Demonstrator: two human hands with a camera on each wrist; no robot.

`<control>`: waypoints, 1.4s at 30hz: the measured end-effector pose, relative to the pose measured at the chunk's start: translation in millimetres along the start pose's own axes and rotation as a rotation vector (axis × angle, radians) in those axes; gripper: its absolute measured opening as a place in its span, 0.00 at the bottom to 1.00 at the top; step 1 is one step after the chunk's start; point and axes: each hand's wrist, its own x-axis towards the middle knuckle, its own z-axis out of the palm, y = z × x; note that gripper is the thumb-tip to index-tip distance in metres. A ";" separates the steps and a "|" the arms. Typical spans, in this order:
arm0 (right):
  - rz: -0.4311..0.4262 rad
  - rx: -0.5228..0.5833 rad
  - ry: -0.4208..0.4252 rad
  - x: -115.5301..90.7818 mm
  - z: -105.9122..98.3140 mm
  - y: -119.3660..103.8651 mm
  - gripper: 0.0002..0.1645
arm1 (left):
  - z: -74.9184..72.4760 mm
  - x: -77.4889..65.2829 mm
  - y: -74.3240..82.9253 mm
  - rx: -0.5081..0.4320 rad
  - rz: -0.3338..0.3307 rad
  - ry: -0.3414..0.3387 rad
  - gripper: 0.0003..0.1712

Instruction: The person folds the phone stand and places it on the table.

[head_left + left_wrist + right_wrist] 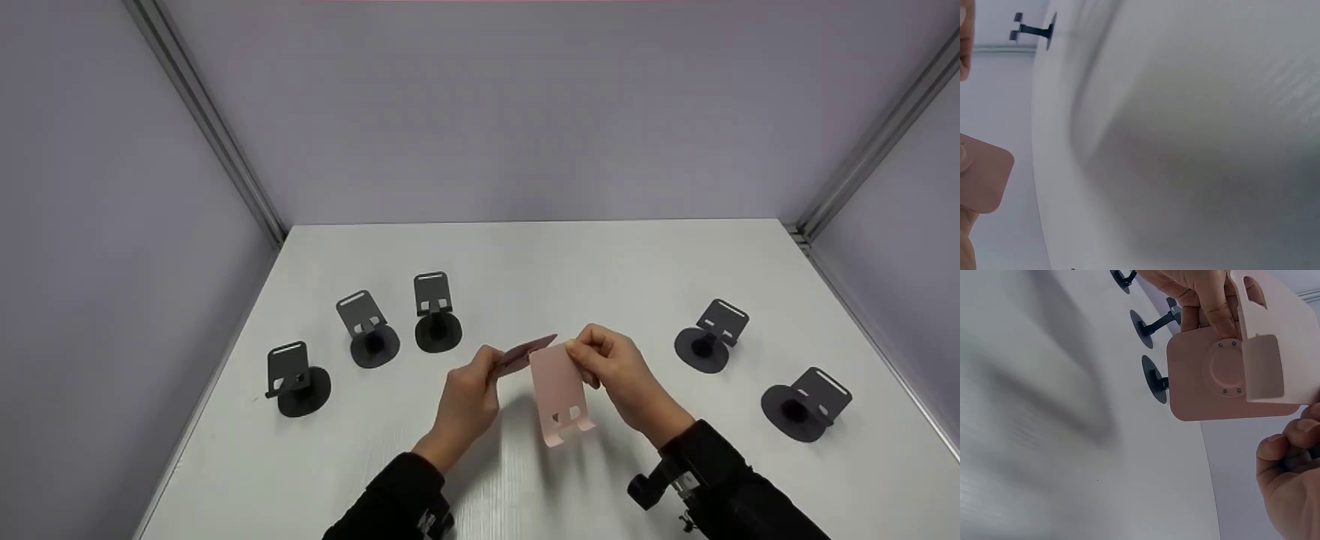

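A pink folding phone stand (559, 386) is held above the white table between both hands. My left hand (469, 401) pinches its flat base plate (517, 358), a rounded rectangle whose round screwed disc (1227, 368) shows in the right wrist view. My right hand (622, 371) pinches the upper corner of the back plate (1297, 332) between thumb and fingers. That plate hangs down with its cutouts and two curved hooks (568, 433) at the bottom. In the left wrist view, only a pink corner (988, 174) under a thumb shows.
Three black phone stands with round bases stand to the left: a near one (296, 382), a middle one (367, 330) and a back one (435, 311). At the right are two more, one farther (711, 336) and one nearer (806, 405). Pale walls enclose the white table (540, 255).
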 end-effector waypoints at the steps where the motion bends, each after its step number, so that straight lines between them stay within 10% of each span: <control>1: 0.006 0.001 -0.004 0.1 0.2 0.8 0.18 | 0.0 -0.3 -0.5 0.007 0.015 0.003 0.16; 25: 0.127 -0.034 -0.026 -4.3 7.0 16.9 0.14 | -0.1 1.0 -2.0 0.079 0.258 0.054 0.15; 42: 0.168 -0.044 -0.037 -2.4 6.8 15.3 0.14 | -0.2 0.2 -3.2 0.091 0.216 0.028 0.15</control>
